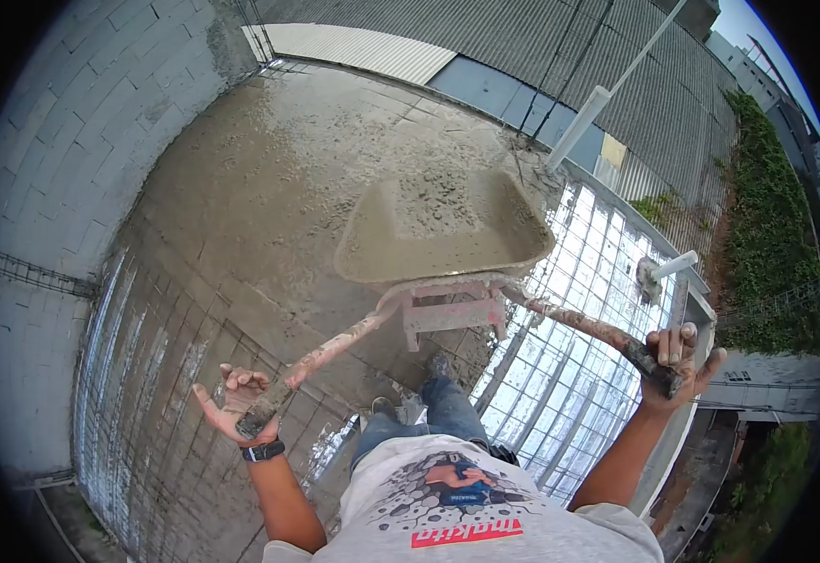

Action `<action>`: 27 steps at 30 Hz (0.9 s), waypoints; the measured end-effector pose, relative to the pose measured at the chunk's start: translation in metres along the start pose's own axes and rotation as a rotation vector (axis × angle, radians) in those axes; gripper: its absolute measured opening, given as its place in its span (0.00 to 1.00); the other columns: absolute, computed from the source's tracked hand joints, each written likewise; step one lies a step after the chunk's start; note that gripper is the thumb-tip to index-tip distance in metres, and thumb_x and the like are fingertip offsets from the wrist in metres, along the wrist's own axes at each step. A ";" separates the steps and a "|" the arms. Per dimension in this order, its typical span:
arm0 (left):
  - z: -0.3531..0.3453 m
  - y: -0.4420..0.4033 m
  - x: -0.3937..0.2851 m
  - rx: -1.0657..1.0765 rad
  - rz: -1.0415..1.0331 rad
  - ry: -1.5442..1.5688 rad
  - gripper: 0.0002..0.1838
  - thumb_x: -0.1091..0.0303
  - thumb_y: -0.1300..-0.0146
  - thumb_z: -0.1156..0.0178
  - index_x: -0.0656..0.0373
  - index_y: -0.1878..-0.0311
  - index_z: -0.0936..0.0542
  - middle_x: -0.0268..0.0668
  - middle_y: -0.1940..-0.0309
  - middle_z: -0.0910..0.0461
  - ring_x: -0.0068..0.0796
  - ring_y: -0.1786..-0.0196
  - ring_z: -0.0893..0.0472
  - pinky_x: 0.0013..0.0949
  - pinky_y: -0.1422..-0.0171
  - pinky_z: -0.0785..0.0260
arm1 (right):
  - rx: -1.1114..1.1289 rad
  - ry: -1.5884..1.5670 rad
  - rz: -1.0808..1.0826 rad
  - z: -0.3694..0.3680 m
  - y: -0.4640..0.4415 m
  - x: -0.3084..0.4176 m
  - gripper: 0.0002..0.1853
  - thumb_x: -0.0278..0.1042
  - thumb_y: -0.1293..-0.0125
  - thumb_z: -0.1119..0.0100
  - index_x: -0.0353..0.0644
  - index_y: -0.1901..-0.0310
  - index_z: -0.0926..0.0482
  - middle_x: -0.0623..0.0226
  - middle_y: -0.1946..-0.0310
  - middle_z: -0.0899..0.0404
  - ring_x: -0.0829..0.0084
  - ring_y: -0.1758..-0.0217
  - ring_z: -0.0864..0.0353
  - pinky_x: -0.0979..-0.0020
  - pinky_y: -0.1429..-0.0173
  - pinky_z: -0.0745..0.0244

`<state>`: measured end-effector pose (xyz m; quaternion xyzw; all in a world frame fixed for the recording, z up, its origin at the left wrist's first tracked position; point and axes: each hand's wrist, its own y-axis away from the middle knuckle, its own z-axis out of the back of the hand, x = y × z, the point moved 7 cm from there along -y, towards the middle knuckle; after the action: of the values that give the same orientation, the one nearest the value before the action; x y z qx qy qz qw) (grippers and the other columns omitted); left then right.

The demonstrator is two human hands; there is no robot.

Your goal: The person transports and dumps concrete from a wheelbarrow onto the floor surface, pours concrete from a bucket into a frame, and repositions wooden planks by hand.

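A wheelbarrow (445,265) stands at the upper centre of the frame, its tray streaked with wet concrete (433,202) and its two handles reaching back toward the person. In the lower left, the left hand (244,402) has a loose, wide grip: the end of the left handle (339,345) lies across the palm, fingers half curled and not wrapped around it. At the right, the right hand (674,368) is likewise spread, the right handle's (590,326) dark end against its palm, thumb standing apart. Such open palms suggest the handles are being pushed up rather than clenched, probably to keep the tray tipped forward over the poured concrete (231,188) that covers the upper left. Bare steel mesh (574,385) shows at the right of centre, presumably laid as reinforcement. A block wall (72,122) bounds the left side.
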<state>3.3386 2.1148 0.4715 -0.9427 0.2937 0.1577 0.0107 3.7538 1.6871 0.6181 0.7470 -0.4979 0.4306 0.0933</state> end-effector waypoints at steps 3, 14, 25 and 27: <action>0.031 0.039 0.000 -0.196 0.130 -0.036 0.36 0.36 0.37 0.54 0.62 0.43 0.28 0.45 0.50 0.23 0.42 0.46 0.24 0.53 0.39 0.36 | -0.049 0.194 -0.292 0.005 0.065 -0.027 0.30 0.59 0.32 0.54 0.32 0.51 0.29 0.62 0.76 0.25 0.70 0.70 0.23 0.65 0.49 0.30; 0.163 0.221 0.014 -0.273 1.189 0.027 0.29 0.50 0.33 0.49 0.58 0.36 0.37 0.38 0.65 0.30 0.21 0.77 0.31 0.23 0.77 0.36 | -0.112 1.575 -1.291 0.091 0.303 -0.047 0.34 0.44 0.54 0.25 0.32 0.49 0.28 0.51 0.63 0.19 0.60 0.65 0.16 0.62 0.62 0.23; 0.050 0.209 0.099 -0.141 1.357 -0.776 0.15 0.68 0.38 0.44 0.59 0.49 0.30 0.32 0.73 0.28 0.16 0.80 0.31 0.23 0.79 0.37 | -0.562 1.082 -1.359 0.191 0.634 -0.146 0.14 0.33 0.48 0.29 0.36 0.76 0.26 0.65 0.84 0.27 0.73 0.85 0.28 0.68 0.82 0.32; 0.018 0.210 0.153 -0.037 1.406 -0.886 0.10 0.70 0.39 0.43 0.61 0.56 0.28 0.33 0.73 0.28 0.18 0.80 0.29 0.25 0.78 0.34 | -0.712 0.642 -1.400 0.174 0.721 -0.227 0.13 0.29 0.44 0.34 0.39 0.79 0.28 0.68 0.85 0.30 0.73 0.85 0.30 0.69 0.80 0.31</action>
<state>3.3357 1.8590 0.4229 -0.3901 0.7802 0.4889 0.0087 3.2254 1.3883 0.1359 0.6503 0.0241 0.2823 0.7049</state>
